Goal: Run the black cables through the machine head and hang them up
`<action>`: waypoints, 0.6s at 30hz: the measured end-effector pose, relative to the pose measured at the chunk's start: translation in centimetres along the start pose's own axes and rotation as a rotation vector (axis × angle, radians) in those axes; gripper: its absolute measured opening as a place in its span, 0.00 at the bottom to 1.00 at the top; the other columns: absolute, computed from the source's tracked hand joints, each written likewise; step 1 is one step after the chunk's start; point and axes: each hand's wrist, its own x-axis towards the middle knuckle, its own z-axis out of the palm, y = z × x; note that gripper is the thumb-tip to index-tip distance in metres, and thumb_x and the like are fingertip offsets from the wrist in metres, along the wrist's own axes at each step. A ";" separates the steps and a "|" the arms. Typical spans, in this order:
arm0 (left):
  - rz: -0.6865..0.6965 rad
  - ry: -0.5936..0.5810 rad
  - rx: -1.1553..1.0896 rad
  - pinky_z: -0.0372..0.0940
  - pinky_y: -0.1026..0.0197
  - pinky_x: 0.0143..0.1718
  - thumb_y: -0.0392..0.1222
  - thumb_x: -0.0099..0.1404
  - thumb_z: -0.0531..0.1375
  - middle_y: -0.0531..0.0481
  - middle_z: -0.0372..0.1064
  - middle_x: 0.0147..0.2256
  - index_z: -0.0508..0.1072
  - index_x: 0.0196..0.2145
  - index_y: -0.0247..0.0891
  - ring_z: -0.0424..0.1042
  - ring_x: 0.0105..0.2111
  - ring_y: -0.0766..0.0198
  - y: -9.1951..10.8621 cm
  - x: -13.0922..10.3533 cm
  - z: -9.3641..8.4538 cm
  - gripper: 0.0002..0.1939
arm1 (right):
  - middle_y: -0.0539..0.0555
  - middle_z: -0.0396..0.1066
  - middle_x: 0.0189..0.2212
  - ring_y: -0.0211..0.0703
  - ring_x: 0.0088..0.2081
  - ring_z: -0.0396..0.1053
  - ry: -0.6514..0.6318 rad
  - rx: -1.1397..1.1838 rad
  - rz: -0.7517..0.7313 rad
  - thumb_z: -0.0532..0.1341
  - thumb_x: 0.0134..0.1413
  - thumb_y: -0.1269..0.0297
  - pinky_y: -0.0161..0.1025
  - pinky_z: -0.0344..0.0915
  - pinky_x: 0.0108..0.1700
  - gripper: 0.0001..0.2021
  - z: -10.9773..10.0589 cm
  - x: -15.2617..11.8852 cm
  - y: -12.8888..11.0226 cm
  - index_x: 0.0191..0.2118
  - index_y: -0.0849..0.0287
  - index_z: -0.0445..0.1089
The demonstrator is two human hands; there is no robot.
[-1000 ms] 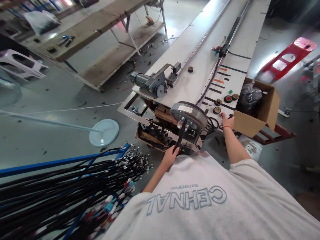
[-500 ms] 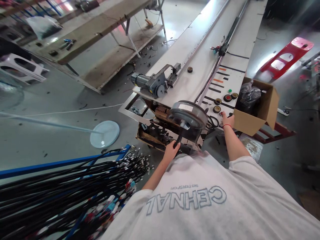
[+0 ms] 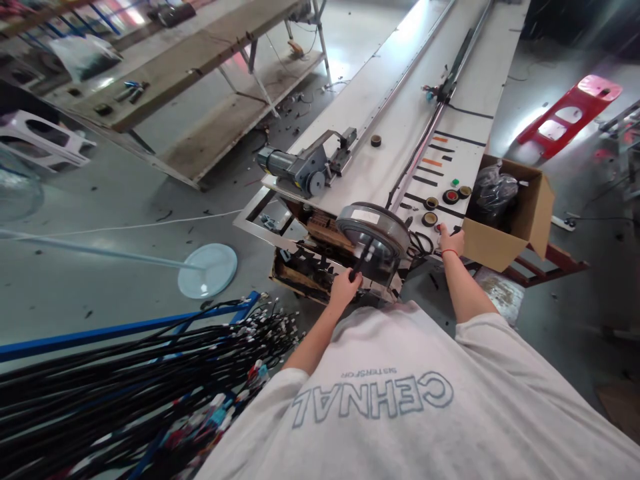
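Left hand (image 3: pixel 344 288) closed round black bundle (image 3: pixel 358 267), long axis toward 1 o'clock, up to grey ring (image 3: pixel 376 219); left nearer. Right hand (image 3: pixel 453 243) at 2 o'clock from left, by tabletop (image 3: pixel 400 127) edge near red knob (image 3: pixel 439 228), can't tell finger opening or hold

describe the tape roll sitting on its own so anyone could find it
On the long white bench, find the grey motor near its left corner. The dark tape roll lies to the motor's right, alone, while the other rolls cluster beside the open cardboard box.
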 end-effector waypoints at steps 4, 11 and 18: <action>-0.010 -0.001 0.022 0.59 0.62 0.32 0.47 0.63 0.54 0.47 0.71 0.26 0.70 0.29 0.38 0.70 0.29 0.59 -0.3 0.1 0.2 0.12 | 0.67 0.67 0.49 0.58 0.50 0.66 0.000 -0.004 -0.013 0.60 0.48 0.41 0.51 0.60 0.52 0.34 0.1 0.1 0.1 0.53 0.63 0.62; -0.028 -0.014 0.015 0.60 0.62 0.34 0.47 0.63 0.54 0.45 0.71 0.27 0.72 0.30 0.36 0.71 0.31 0.58 -0.6 0.2 0.4 0.13 | 0.68 0.64 0.53 0.60 0.53 0.64 -0.002 -0.026 -0.006 0.59 0.49 0.40 0.52 0.59 0.54 0.36 -0.1 -0.3 -0.3 0.56 0.64 0.59; -0.028 -0.049 -0.110 0.61 0.63 0.34 0.45 0.62 0.55 0.48 0.71 0.27 0.72 0.31 0.36 0.70 0.29 0.61 -1.2 -1.3 1.4 0.11 | 0.69 0.64 0.52 0.62 0.53 0.64 0.024 -0.024 0.007 0.59 0.49 0.40 0.55 0.59 0.53 0.36 0.2 -0.4 -0.5 0.55 0.64 0.60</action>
